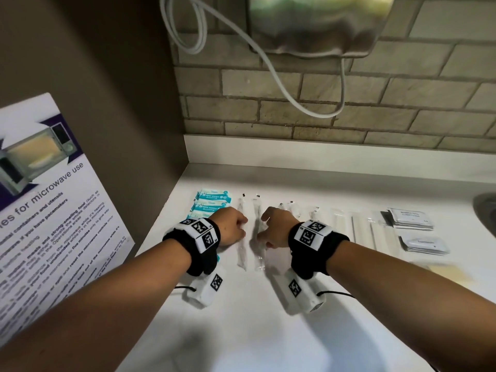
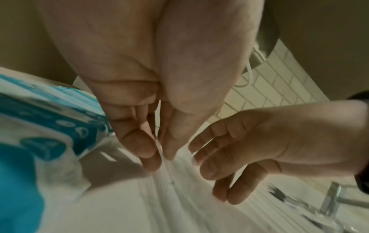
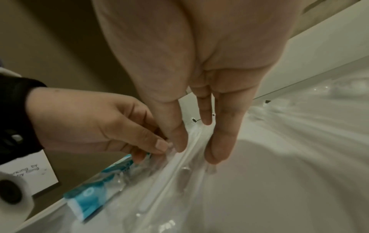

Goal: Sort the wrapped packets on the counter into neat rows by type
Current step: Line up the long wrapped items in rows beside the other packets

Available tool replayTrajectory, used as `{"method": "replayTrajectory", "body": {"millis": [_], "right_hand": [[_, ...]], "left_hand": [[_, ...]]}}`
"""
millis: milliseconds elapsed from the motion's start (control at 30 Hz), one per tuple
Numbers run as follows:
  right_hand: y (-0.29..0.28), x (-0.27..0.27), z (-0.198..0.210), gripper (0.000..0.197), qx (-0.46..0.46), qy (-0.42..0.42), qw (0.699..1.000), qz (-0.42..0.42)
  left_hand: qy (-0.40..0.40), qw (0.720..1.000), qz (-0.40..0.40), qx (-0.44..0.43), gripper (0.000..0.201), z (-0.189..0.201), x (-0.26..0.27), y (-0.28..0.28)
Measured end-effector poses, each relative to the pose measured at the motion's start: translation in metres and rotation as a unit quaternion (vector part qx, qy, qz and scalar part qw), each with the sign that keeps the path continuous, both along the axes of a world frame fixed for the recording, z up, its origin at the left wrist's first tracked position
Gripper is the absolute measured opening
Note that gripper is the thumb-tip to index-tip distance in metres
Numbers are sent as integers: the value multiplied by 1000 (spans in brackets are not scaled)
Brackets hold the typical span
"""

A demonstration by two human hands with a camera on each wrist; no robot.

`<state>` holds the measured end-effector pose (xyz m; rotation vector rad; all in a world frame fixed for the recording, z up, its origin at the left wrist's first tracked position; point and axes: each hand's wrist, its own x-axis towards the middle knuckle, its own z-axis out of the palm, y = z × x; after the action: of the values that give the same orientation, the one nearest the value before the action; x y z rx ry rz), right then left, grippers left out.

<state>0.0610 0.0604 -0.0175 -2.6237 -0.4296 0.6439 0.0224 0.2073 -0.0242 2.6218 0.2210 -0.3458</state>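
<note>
Two long clear-wrapped packets lie side by side on the white counter [image 1: 295,181]. My left hand [image 1: 243,229] pinches the left packet [image 1: 242,253] between thumb and curled fingers, shown close in the left wrist view [image 2: 160,157]. My right hand [image 1: 261,232] rests its straight fingers on the right packet [image 1: 259,260]; in the right wrist view its thumb and fingers [image 3: 219,141] stand either side of the clear wrap [image 3: 185,171]. Teal wipe packets [image 1: 213,197] lie in a column just left of my left hand.
More clear packets [image 1: 292,208], white sticks [image 1: 359,229] and two stacks of grey sachets [image 1: 410,217] run to the right. A microwave notice [image 1: 53,210] leans at the left. A white cable [image 1: 271,65] hangs on the brick wall behind.
</note>
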Motion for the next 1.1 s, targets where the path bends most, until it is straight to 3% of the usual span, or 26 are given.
{"method": "replayTrajectory", "body": {"millis": [167, 267, 467, 600, 733, 1100], "right_hand": [[-5, -4, 4, 86, -33, -44, 997, 61], [-9, -6, 4, 94, -73, -50, 988, 124], [-15, -7, 4, 93, -93, -48, 982, 156], [-16, -4, 3, 90, -92, -45, 983, 149], [-15, -1, 3, 90, -88, -35, 985, 146], [-14, -6, 1, 86, -78, -29, 985, 154]], "left_hand": [[-6, 997, 37, -74, 48, -5, 1, 1], [-19, 999, -12, 29, 50, -4, -1, 0], [-38, 990, -101, 94, 52, -6, -3, -1], [10, 961, -182, 206, 75, -6, -10, -1], [9, 951, -178, 251, 82, 1, -10, -1], [24, 959, -161, 231, 83, 4, -13, 7]]}}
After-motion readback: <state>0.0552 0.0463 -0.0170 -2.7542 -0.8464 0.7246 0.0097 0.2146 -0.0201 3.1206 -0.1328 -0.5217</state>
